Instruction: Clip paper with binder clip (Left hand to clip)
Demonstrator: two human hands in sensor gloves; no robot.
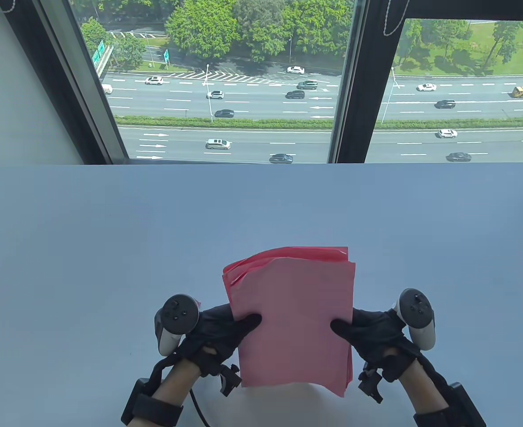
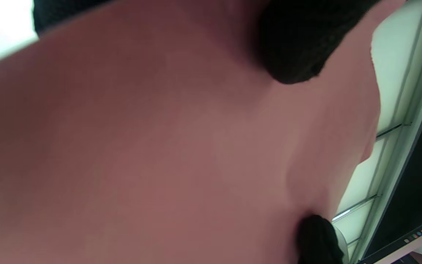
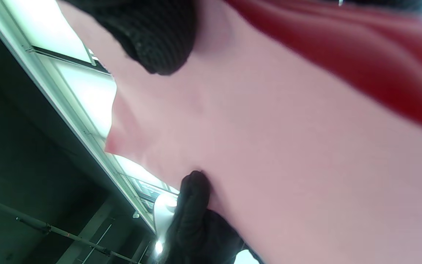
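A stack of pink paper sheets [image 1: 295, 316] is held up above the table, near its front edge. My left hand [image 1: 226, 329] grips the stack's left edge, thumb on the near face. My right hand [image 1: 368, 331] grips the right edge the same way. The sheets fan apart at the top left corner. The left wrist view is filled by the pink paper [image 2: 159, 154], with my left thumb [image 2: 291, 44] on it. In the right wrist view the paper [image 3: 288, 154] fills the frame, with my right thumb [image 3: 156, 33] on it. No binder clip shows in any view.
The pale blue-grey table [image 1: 110, 249] runs back to a large window [image 1: 226, 89] over a road. Its far edge lies at the window sill.
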